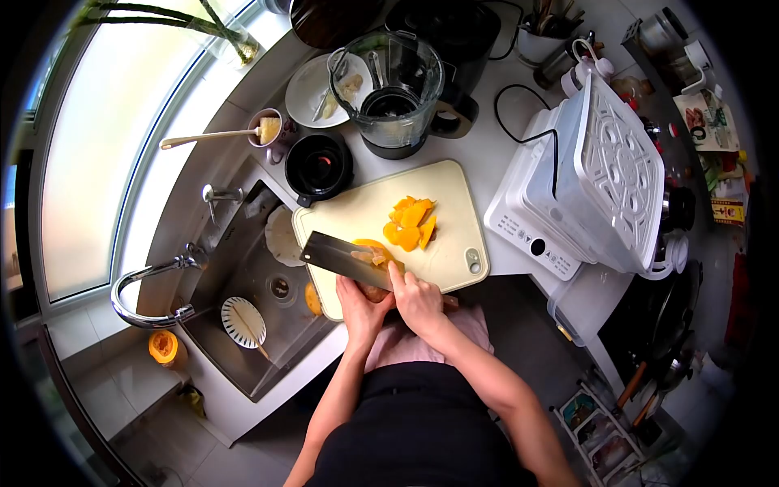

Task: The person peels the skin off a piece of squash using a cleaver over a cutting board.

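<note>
A blender jar (388, 85), white plate (305, 91), mug (257, 135) and black pot (312, 166) stand on the counter (491, 146), near a curved faucet (188, 260) above the sink (282, 334).

Smooth, glinting metal on a wide grey cleaver blade (334, 259); matt plastic look on a cream rectangular cutting board (442, 188).
Curved silver tap (118, 302): mirror-glossy metal; grey rectangular sink (277, 331): duller metal; tall clear blender jug (420, 81): smooth, shiny; black garment (418, 430): matt cloth.
</note>
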`<act>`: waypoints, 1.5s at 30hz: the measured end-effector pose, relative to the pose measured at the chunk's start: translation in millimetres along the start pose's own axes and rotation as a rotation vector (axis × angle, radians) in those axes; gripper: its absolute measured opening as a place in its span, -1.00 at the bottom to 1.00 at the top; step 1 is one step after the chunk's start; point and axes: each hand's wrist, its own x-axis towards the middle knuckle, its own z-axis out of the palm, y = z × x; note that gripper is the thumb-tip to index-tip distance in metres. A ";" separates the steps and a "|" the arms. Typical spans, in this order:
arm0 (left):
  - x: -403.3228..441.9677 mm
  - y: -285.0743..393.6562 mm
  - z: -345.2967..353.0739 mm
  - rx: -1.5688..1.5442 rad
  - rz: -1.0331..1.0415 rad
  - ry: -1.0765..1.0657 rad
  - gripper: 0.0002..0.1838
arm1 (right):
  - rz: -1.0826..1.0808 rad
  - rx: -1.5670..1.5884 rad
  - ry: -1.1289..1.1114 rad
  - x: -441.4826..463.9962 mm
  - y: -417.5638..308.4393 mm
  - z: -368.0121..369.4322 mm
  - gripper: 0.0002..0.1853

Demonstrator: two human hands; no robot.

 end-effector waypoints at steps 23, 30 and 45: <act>1.0 1.0 -0.2 0.041 0.030 0.007 0.20 | 0.006 0.056 -0.043 30.9 16.1 20.9 -0.56; 15.0 -12.7 -27.2 0.049 0.125 -0.220 0.21 | 0.236 0.508 0.002 32.9 26.8 -24.6 -0.73; -18.2 -38.1 -13.4 0.127 -0.157 0.031 0.30 | 0.158 0.456 0.052 -32.3 43.6 -16.2 -0.73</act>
